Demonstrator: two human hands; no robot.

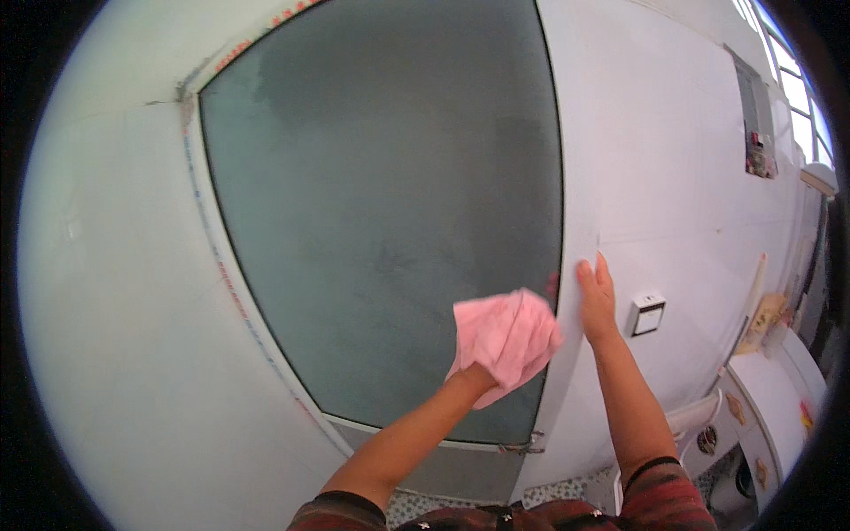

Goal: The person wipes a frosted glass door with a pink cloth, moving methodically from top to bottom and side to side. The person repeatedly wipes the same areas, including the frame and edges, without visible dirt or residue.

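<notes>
A pink cloth (509, 327) is bunched over my left hand (479, 378), which presses it to a large frosted glass door panel (372, 195) near the lower right of the glass. The cloth hides most of that hand's fingers, and a loose corner hangs off its left side. My right hand (598, 305) rests on the white door frame (574, 199) just right of the glass, thumb and fingers apart, holding nothing. Below the cloth, a metal door handle (522, 446) sits at the panel's bottom right.
A white wall switch (647, 315) is right of my right hand. Farther right stand a white cabinet (760, 389) with drawers and a small wall niche (757, 115) holding items. A white wall (115, 265) flanks the door on the left. Patterned floor tiles (558, 491) show below.
</notes>
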